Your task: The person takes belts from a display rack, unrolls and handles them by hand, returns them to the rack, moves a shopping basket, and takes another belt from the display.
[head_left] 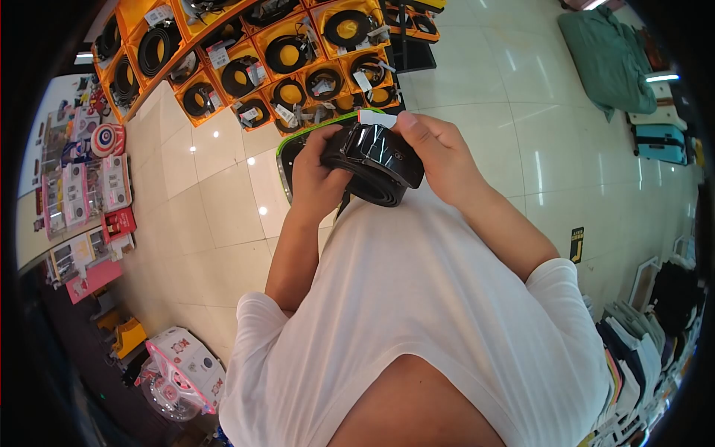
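A rolled black belt with a shiny buckle is held up in front of the white shirt. My left hand grips the roll at its left side, thumb and fingers pressed on it. A white tag with an orange edge stands at the top of the belt. My right hand pinches the tag's right end between thumb and fingers. Behind the belt and my left hand, a dark object with a green rim shows in part.
Ahead is a rack of orange boxes holding rolled belts with tags. Goods shelves line the left side. A green cover and a teal suitcase stand at the right, with clothes below. A pink-and-white item is at lower left.
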A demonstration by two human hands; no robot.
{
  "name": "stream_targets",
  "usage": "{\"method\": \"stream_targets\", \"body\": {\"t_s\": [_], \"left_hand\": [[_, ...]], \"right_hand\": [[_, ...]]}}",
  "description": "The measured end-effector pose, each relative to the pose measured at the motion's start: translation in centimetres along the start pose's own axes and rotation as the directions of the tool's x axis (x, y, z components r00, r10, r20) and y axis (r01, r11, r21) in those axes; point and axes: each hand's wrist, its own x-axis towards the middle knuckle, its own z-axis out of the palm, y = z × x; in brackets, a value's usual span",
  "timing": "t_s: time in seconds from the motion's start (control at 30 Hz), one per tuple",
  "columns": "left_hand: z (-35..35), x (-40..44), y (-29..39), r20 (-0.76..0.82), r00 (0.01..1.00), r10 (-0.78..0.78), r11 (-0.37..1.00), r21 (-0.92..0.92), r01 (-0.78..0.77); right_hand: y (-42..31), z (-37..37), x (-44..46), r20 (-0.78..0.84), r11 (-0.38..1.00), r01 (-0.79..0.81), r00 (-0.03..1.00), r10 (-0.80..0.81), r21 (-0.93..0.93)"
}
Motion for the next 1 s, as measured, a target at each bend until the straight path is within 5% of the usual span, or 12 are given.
{"method": "stream_targets", "body": {"t_s": [0.1,0.17,0.27,0.53,0.7,0.9,1.0], "left_hand": [[-0.1,-0.1,0.0,0.007,0.999,0.038,0.999,0.025,-0.038],[-0.3,-0.2,0.4,0.020,0.999,0.030,0.997,0.071,-0.032],[-0.3,-0.3,0.9,0.024,0.999,0.035,0.992,0.123,-0.038],[0.3,-0.5,-0.1,-0.047,0.999,0.009,0.996,-0.090,-0.013],[-0.5,0.4,-0.3,-0.149,0.986,-0.070,0.843,-0.537,-0.022],[-1.0,0.5,-0.2,-0.169,0.985,-0.040,0.873,-0.485,-0.047],[-0.7,0.4,0.2,-0.155,0.987,-0.033,0.886,-0.462,-0.043]], "right_hand": [[-0.9,-0.2,0.1,0.022,0.999,0.013,1.000,-0.012,-0.029],[-2.0,0.1,0.1,0.025,0.942,0.010,1.000,-0.002,-0.336],[-2.1,0.1,0.2,0.052,0.912,0.035,0.999,-0.016,-0.408],[-1.9,-0.6,0.2,0.068,0.960,0.072,0.996,-0.055,-0.272],[-2.0,-1.5,-0.1,0.145,0.985,0.040,0.989,-0.016,-0.165],[-2.7,-1.0,0.2,0.104,0.987,0.119,0.989,-0.108,-0.108],[-3.3,-0.7,0.4,0.124,0.972,0.068,0.991,-0.041,-0.224]]}}
